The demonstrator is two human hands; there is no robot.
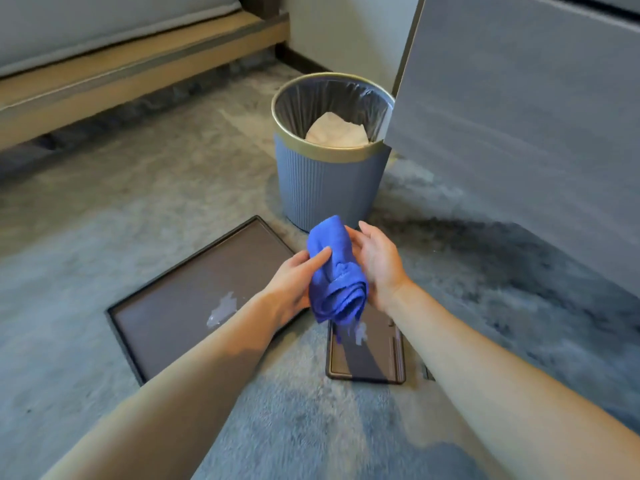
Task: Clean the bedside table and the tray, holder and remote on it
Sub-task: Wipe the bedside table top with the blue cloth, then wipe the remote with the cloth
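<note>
Two bare forearms reach forward from the bottom of the head view, over a shaggy grey-blue carpet point(311, 427). Between the hands sits a bunched, bright blue microfibre cloth point(336, 271), rolled into a loose wad with one end hanging down. The left hand point(294, 282) grips it from the side, thumb pressed across the front and fingers point(320, 255) wrapped round the fabric. The right hand point(375, 265) cups the other side with a relaxed, half-open palm, its fingers only lightly against the cloth.

Below the hands, on the carpet rather than on any desk, lie two of the task's things. A large, flat, dark brown rectangular tray with a raised black rim point(194, 299) sits to the left, with a pale smear or glare patch near its middle; which of the two I cannot tell. A smaller dark rectangular holder with a framed edge point(367, 355) lies just beside it, directly under the hanging cloth. No remote is visible. Behind stands a ribbed blue-grey waste bin with a gold rim point(329, 181), lined with plastic and holding crumpled white paper.

The cloth looks soft, light and floppy, best kept folded into a pad in one palm. The tray appears stiff and shallow; pinching its rim at a long edge should steady it for wiping.
</note>
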